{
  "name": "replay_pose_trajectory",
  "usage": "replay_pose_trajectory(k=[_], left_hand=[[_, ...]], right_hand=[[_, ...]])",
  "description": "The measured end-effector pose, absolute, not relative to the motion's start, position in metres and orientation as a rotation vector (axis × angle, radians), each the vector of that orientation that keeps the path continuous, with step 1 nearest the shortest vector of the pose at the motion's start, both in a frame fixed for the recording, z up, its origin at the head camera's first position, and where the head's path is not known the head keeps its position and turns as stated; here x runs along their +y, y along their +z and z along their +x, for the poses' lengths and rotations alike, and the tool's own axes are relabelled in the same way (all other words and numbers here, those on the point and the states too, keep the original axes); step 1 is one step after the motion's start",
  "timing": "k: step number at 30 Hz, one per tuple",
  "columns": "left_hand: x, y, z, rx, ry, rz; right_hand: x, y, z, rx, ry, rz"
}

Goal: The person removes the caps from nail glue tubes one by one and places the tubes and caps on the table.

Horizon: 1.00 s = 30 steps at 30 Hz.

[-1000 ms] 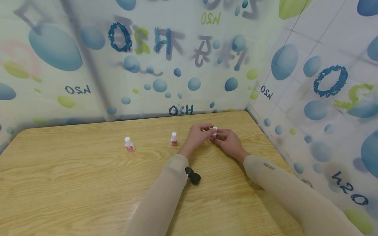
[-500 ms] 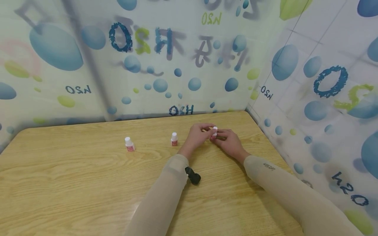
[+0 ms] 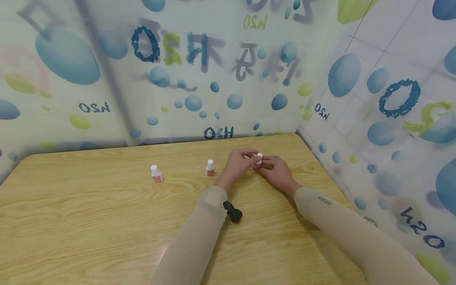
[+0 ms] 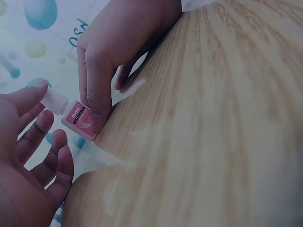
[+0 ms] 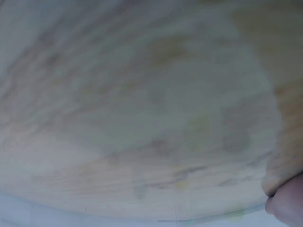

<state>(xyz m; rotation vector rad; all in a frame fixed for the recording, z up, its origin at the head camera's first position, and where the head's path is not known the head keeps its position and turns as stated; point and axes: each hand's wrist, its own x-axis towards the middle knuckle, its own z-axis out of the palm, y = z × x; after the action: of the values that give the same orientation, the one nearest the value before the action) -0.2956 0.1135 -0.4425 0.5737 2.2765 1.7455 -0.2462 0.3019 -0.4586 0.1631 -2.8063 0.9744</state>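
Observation:
A small white nail glue bottle (image 4: pixel 79 119) with a white cap and pink label stands near the table's far right corner, between both hands. My left hand (image 3: pixel 238 163) pinches the bottle's white cap (image 4: pixel 54 100) between thumb and forefinger, its other fingers curled loosely beside it. From the opposite side, my right hand (image 3: pixel 279 173) holds the lower body, a finger lying over the label in the left wrist view. Only a fingertip (image 5: pixel 288 202) shows in the right wrist view, where the rest is blurred tabletop.
Two similar bottles stand upright to the left, one nearer bottle (image 3: pixel 210 168) and one farther bottle (image 3: pixel 156 174). A black device (image 3: pixel 233 212) sits at the left sleeve. Patterned walls rise behind and right of the wooden table (image 3: pixel 89 221).

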Motion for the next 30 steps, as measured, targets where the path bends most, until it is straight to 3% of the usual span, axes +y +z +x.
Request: replay_pose_trajectory(k=[30], left_hand=[[0.1124, -0.4434, -0.2984, 2.227, 1.769, 0.563]], right_hand=[[0.3010, -0.4585, -0.2464, -2.795, 1.016, 0.134]])
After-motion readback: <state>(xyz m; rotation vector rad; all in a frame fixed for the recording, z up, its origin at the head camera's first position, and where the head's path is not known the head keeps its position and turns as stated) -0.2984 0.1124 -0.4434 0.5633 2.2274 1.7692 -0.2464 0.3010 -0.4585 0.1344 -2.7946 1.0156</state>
